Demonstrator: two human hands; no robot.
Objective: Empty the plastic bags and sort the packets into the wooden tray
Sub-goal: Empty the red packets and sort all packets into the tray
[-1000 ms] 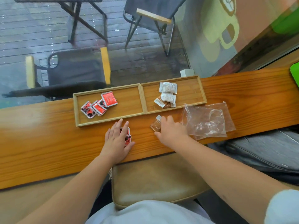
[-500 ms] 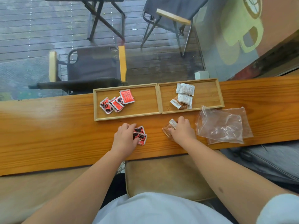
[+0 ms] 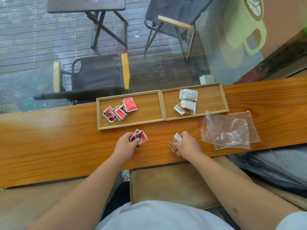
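2 bags [image 3: 227, 130]: empty, flat beside tray [image 3: 162, 121].
Sorted: red packets left compartment, white-brown right.
Left hand [image 3: 126, 145]: fingers curled, gripping red packets [image 3: 139, 137].
Right hand [image 3: 187, 145]: fingers pinching brown packets [image 3: 174, 145].
Remaining: place both handfuls.

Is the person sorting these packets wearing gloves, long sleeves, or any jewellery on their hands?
No gloves: both the left hand and the right hand are bare, and no ring, watch or bracelet shows on either. The forearms are uncovered too. The only clothing in view is a white short sleeve at the right upper arm and the front of a white top low in the picture.
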